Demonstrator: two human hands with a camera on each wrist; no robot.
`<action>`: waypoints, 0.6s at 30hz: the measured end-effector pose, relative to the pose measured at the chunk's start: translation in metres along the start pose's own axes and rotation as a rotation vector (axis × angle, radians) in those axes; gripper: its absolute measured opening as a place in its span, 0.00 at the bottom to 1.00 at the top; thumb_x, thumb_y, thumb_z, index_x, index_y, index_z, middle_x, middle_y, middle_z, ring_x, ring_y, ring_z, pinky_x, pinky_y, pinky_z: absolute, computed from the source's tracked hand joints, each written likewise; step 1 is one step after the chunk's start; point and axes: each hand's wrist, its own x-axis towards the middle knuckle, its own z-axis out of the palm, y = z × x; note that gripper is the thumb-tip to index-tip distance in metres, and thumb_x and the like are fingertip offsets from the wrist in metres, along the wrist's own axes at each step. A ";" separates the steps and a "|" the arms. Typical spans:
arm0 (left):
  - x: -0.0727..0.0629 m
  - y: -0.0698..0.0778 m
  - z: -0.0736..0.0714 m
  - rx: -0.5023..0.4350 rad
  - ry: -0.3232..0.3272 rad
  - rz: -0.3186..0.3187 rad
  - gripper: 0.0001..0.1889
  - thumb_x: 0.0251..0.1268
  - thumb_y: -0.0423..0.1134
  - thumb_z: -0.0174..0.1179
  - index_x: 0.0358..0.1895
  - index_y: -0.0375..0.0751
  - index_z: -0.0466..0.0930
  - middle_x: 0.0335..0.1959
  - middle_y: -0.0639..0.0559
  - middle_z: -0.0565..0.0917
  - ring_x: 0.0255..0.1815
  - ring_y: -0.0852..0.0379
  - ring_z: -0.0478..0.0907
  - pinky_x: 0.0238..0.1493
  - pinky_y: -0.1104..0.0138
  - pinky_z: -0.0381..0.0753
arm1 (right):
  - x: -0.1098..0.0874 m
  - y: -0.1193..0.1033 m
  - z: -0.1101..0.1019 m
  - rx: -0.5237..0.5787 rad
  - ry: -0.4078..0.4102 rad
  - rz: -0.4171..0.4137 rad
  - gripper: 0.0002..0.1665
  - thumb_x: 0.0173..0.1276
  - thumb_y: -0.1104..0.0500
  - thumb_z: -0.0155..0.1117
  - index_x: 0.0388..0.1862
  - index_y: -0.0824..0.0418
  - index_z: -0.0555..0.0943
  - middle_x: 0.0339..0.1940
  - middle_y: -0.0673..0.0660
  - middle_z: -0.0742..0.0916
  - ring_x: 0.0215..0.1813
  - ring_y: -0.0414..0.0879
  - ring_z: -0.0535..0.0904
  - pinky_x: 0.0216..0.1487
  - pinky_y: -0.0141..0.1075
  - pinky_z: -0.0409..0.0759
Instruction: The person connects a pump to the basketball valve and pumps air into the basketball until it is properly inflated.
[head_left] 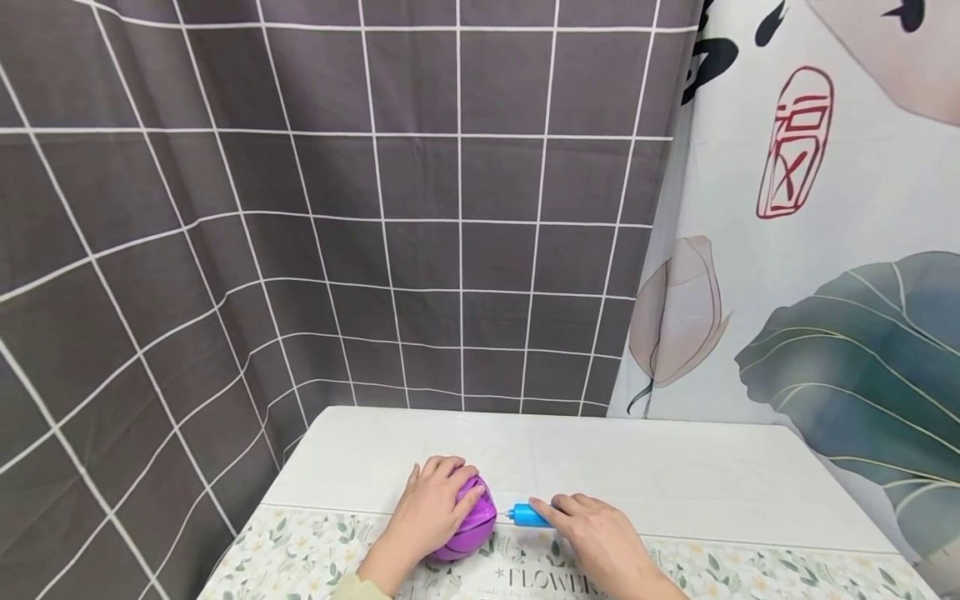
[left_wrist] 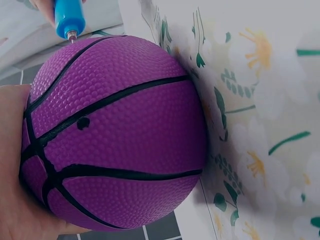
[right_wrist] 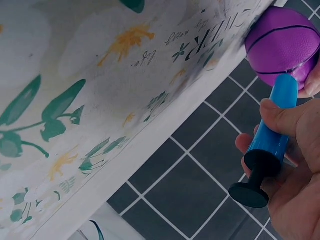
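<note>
My left hand (head_left: pixel 433 510) grips a small purple basketball (left_wrist: pixel 125 130) with black seams from its top and side, holding it on the table. A small dark round spot shows on the ball between two seams. In my right hand (head_left: pixel 600 533) is a blue ball pump (right_wrist: pixel 274 120), its barrel held between thumb and fingers. The pump's black handle (right_wrist: pixel 249 194) stands out a little from the barrel's rear end. A thin metal needle (left_wrist: pixel 72 37) on its front points at the ball. Whether the needle tip touches the ball I cannot tell.
The table (head_left: pixel 600 467) has a white back part and a flower-printed cover (head_left: pixel 300 546) with lettering at the front. A dark grey curtain (head_left: pixel 420 183) with white grid lines hangs behind and at the left. A white printed curtain (head_left: pixel 720 350) hangs at the right.
</note>
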 end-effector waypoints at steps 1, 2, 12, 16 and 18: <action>0.000 0.000 0.000 0.001 0.003 0.000 0.20 0.78 0.57 0.49 0.57 0.51 0.82 0.60 0.48 0.81 0.64 0.44 0.74 0.60 0.28 0.69 | 0.000 0.000 0.000 0.000 -0.005 0.002 0.38 0.50 0.67 0.77 0.63 0.47 0.82 0.43 0.47 0.86 0.42 0.44 0.84 0.45 0.38 0.87; 0.000 0.000 0.000 0.000 0.003 -0.002 0.20 0.78 0.57 0.49 0.57 0.51 0.82 0.60 0.48 0.81 0.64 0.44 0.74 0.61 0.28 0.69 | -0.001 0.000 0.000 0.003 -0.009 0.004 0.39 0.49 0.67 0.78 0.63 0.47 0.82 0.43 0.47 0.86 0.42 0.44 0.84 0.45 0.38 0.87; -0.002 -0.004 0.002 -0.056 0.012 -0.049 0.21 0.77 0.57 0.50 0.58 0.49 0.83 0.60 0.48 0.82 0.63 0.43 0.75 0.60 0.28 0.70 | -0.016 0.016 -0.010 -0.022 0.061 0.044 0.42 0.41 0.69 0.81 0.60 0.48 0.84 0.42 0.47 0.86 0.39 0.45 0.84 0.39 0.38 0.86; 0.000 0.001 0.001 -0.055 -0.008 -0.052 0.24 0.73 0.59 0.54 0.59 0.47 0.82 0.61 0.46 0.82 0.62 0.42 0.75 0.60 0.29 0.70 | -0.021 0.024 -0.016 -0.010 0.096 0.056 0.41 0.43 0.65 0.83 0.60 0.50 0.84 0.41 0.46 0.86 0.37 0.43 0.85 0.35 0.36 0.85; 0.002 0.005 0.001 -0.038 -0.018 -0.047 0.27 0.69 0.61 0.58 0.60 0.46 0.81 0.60 0.45 0.81 0.61 0.41 0.75 0.61 0.29 0.70 | -0.022 0.025 -0.019 0.010 0.074 0.069 0.39 0.46 0.63 0.82 0.61 0.51 0.83 0.41 0.46 0.86 0.38 0.43 0.85 0.34 0.35 0.85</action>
